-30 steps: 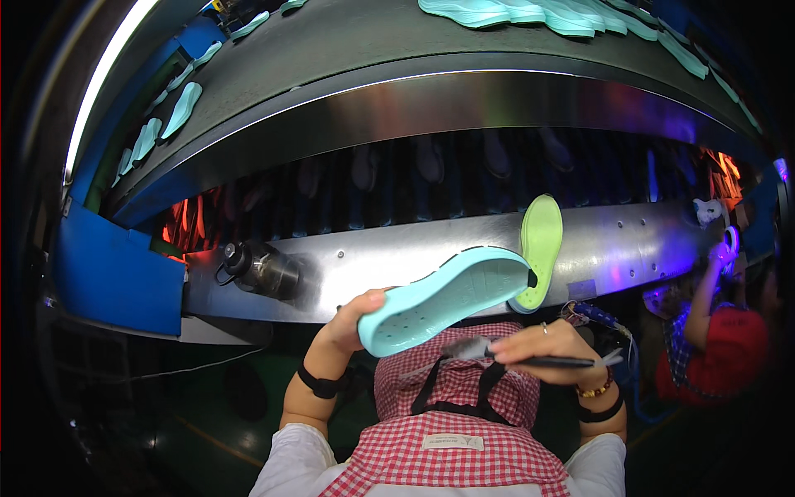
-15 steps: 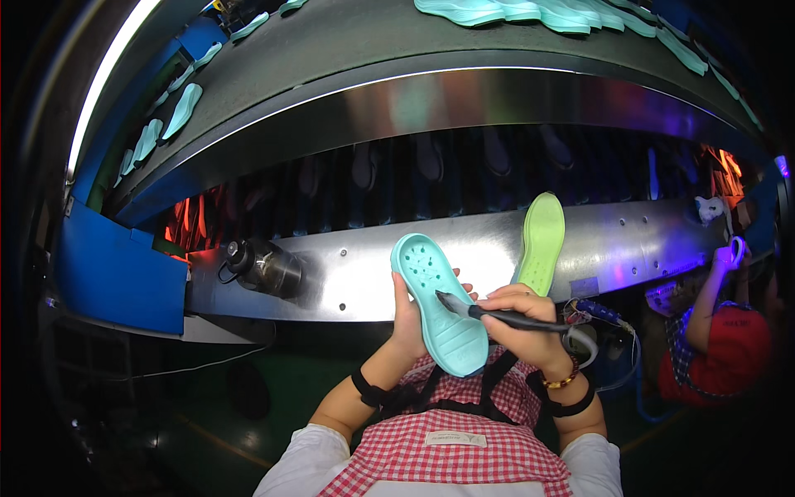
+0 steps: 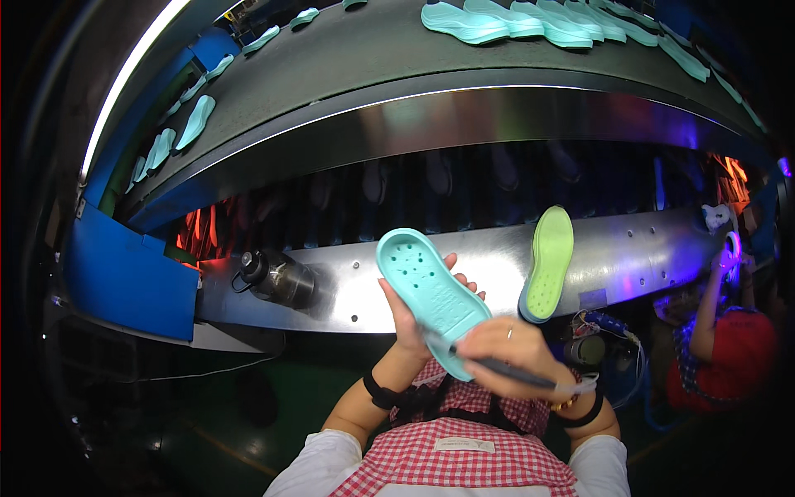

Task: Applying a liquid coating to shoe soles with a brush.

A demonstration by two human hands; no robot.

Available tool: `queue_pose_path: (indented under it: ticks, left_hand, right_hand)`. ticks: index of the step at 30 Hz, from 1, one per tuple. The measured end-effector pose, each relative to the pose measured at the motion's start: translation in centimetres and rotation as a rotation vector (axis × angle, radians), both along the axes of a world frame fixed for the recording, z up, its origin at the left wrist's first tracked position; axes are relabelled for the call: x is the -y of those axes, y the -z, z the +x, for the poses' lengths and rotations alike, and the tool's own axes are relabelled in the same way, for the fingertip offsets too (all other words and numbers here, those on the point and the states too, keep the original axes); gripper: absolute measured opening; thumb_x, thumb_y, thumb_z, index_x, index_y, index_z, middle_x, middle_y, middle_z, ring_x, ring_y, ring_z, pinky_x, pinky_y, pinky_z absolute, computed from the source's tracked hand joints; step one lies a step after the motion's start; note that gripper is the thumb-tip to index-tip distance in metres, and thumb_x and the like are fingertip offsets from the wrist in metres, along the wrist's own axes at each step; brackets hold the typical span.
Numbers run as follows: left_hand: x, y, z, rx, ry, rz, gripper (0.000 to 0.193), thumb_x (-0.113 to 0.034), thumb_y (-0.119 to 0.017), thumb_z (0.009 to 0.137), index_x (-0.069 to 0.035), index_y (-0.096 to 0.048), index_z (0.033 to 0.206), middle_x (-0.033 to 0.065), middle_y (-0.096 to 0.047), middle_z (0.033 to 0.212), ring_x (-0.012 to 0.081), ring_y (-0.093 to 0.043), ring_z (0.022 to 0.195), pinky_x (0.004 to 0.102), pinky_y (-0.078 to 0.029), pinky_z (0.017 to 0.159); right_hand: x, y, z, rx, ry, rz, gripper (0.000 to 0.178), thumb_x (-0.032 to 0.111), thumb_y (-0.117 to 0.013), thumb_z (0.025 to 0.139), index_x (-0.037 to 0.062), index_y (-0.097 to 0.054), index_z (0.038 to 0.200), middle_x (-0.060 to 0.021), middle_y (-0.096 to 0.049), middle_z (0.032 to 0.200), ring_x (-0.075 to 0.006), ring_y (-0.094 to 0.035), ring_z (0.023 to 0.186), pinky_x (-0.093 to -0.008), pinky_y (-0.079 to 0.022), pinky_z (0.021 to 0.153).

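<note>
A turquoise shoe sole (image 3: pixel 426 277), with small holes in its upper end, is tilted over the bench's near edge. My left hand (image 3: pixel 406 323) grips it from the left and beneath, the thumb along one edge and fingertips showing past the other. In my right hand (image 3: pixel 509 352), the fingers are closed round a black-handled brush (image 3: pixel 530 377). Motion smears its tip, low on the sole near the left edge; whether it touches the surface I cannot tell. Right of my hands lies a shoe sole (image 3: pixel 552 248), lime-green inside with a blue-grey heel rim.
The metal bench (image 3: pixel 356 286) carries a dark bottle (image 3: pixel 277 277) at left. Beyond it runs a conveyor belt (image 3: pixel 331 58) with several turquoise soles (image 3: pixel 551 25). A blue cabinet (image 3: pixel 132 273) stands left, a cable bundle (image 3: pixel 609 323) hangs right, and a co-worker in red (image 3: pixel 720 360) is at far right.
My right hand has moved the brush from the sole's middle down toward its lower end. The turquoise sole has shifted slightly left, and the view has shifted a little.
</note>
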State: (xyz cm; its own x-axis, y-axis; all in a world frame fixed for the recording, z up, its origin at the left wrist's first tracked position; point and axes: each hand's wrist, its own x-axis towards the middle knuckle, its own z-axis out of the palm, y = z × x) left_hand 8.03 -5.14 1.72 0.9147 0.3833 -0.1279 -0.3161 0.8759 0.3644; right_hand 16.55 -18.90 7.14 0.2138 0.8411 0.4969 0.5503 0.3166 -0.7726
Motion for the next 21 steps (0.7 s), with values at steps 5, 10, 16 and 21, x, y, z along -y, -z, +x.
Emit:
queue_pose_path:
  ticks: [5, 10, 16, 21]
  left_hand:
    - [-1.0, -0.7, -0.5, 0.009, -0.112, 0.095, 0.091, -0.079, -0.023, 0.071, -0.006, -0.039, 0.123, 0.0103, -0.054, 0.101, 0.0254, -0.052, 0.097, 0.0467, -0.036, 0.095]
    - [-1.6, -0.2, -0.6, 0.128, -0.109, 0.162, 0.082, -0.075, -0.035, 0.072, -0.009, -0.043, 0.121, 0.0107, -0.052, 0.106, 0.0247, -0.051, 0.102, 0.048, -0.034, 0.099]
    - [-1.5, -1.7, 0.0, 0.005, -0.189, 0.282, 0.077, -0.069, -0.041, 0.074, -0.01, -0.04, 0.122, 0.0109, -0.05, 0.109, 0.025, -0.05, 0.104, 0.0486, -0.034, 0.099]
    - [-1.6, -2.2, -0.4, 0.209, -0.102, 0.245, 0.075, -0.064, -0.042, 0.078, -0.008, -0.035, 0.127, 0.0132, -0.047, 0.116, 0.0263, -0.047, 0.108, 0.0488, -0.033, 0.099]
  right_hand:
    - [1.7, -0.2, 1.5, -0.03, 0.106, -0.057, 0.023, 0.002, -0.068, 0.066, 0.0025, -0.064, 0.089, -0.0092, -0.065, 0.087, -0.0235, -0.061, 0.083, -0.0325, -0.048, 0.075]
    - [2.5, 0.5, 1.3, -0.203, -0.288, -0.146, 0.022, 0.004, -0.068, 0.069, 0.0015, -0.065, 0.09, -0.0112, -0.065, 0.091, -0.0235, -0.061, 0.087, -0.0327, -0.048, 0.079]
    - [2.4, 1.5, 2.0, -0.324, -0.032, -0.17, 0.022, 0.0, -0.069, 0.066, 0.0003, -0.065, 0.088, -0.0122, -0.065, 0.09, -0.0234, -0.062, 0.086, -0.0323, -0.048, 0.081]
    - [2.7, 2.6, 2.4, -0.87, -0.233, -0.09, 0.018, -0.003, -0.062, 0.071, -0.0016, -0.062, 0.09, -0.0144, -0.061, 0.099, -0.0245, -0.049, 0.109, -0.0354, -0.039, 0.092]
